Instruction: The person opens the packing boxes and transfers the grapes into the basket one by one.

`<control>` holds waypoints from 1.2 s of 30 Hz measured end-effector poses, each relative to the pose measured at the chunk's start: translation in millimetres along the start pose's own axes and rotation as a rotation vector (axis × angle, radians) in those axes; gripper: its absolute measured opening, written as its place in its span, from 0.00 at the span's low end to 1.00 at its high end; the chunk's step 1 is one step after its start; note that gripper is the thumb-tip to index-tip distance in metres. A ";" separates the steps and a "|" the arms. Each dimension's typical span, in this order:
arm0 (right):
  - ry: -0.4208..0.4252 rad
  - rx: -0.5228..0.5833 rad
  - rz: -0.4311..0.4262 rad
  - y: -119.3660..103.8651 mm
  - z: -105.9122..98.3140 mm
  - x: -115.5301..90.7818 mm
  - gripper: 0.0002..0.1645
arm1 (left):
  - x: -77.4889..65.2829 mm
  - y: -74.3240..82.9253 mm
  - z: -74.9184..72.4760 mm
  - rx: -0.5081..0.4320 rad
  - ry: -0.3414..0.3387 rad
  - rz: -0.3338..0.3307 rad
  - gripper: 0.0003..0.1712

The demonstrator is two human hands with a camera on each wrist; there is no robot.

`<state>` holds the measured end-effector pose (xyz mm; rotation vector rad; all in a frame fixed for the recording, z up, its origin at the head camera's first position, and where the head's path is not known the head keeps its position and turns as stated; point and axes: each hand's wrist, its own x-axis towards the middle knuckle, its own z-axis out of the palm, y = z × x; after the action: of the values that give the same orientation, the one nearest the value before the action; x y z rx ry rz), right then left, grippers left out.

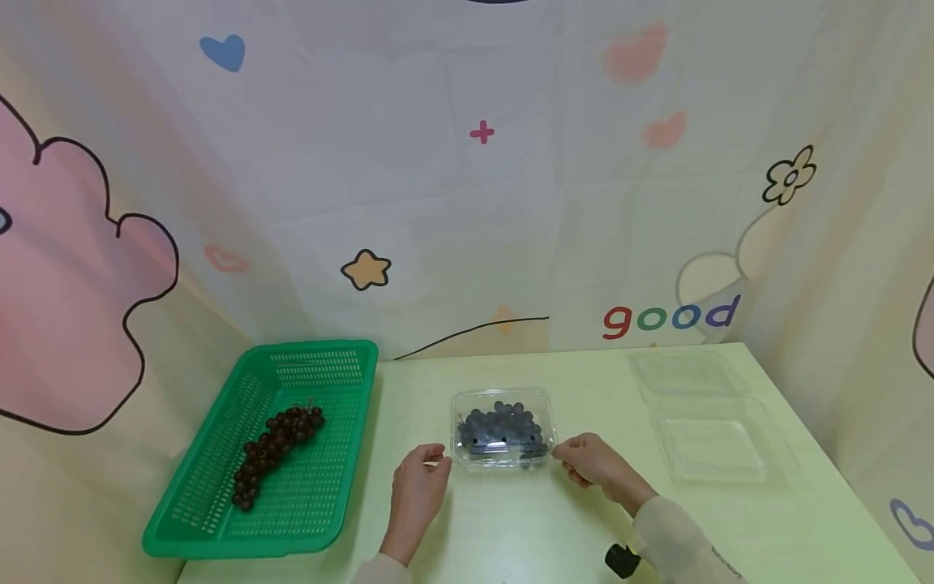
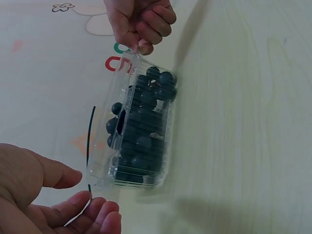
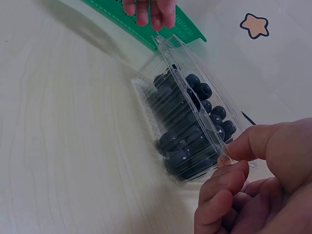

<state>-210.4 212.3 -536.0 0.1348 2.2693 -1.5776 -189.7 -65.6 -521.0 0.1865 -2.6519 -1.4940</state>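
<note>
In the middle of the table in the head view stands a clear plastic clamshell box (image 1: 467, 399) with its lid down. Dark grapes (image 1: 502, 426) fill it. My right hand (image 1: 594, 464) pinches the front right corner of its rim between thumb (image 3: 251, 142) and index finger, the other fingers curled below. Beside the front left corner is my left hand (image 1: 421, 487); its thumb (image 2: 61, 174) and fingers are parted, with nothing gripped between them. Left of this hand, a bunch of reddish-brown grapes (image 1: 273, 454) lies in a green basket (image 1: 357, 422).
An empty clear clamshell (image 1: 711, 446) lies unfolded on the right side of the table (image 1: 503, 527). A small black object (image 1: 622, 560) shows by the right sleeve. Behind the table hangs a printed curtain (image 1: 438, 186).
</note>
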 end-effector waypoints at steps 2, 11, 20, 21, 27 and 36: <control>-0.001 -0.002 0.000 -0.1 -0.1 -0.1 0.24 | 2.5 -4.2 2.7 -0.010 -0.008 -0.006 0.13; -0.004 -0.014 -0.005 -1.9 -0.3 -2.1 0.24 | 14.5 -18.7 11.2 -0.211 -0.149 -0.155 0.17; 0.004 -0.021 -0.006 -1.0 0.5 -2.5 0.24 | 16.1 -19.8 14.9 -0.290 -0.202 -0.192 0.16; 0.004 -0.021 -0.005 -1.3 0.5 -2.7 0.24 | 16.0 -19.7 15.3 -0.292 -0.207 -0.193 0.15; 0.034 -0.022 0.018 -3.9 3.1 -4.4 0.23 | 17.4 -20.8 16.6 -0.288 -0.216 -0.223 0.15; 0.154 0.083 0.021 -2.7 11.4 -6.6 0.14 | 20.4 -19.3 17.4 -0.392 -0.218 -0.287 0.13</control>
<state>-202.2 201.8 -534.7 0.3105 2.3082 -1.7049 -211.1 -63.9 -546.1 0.4069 -2.4960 -2.2053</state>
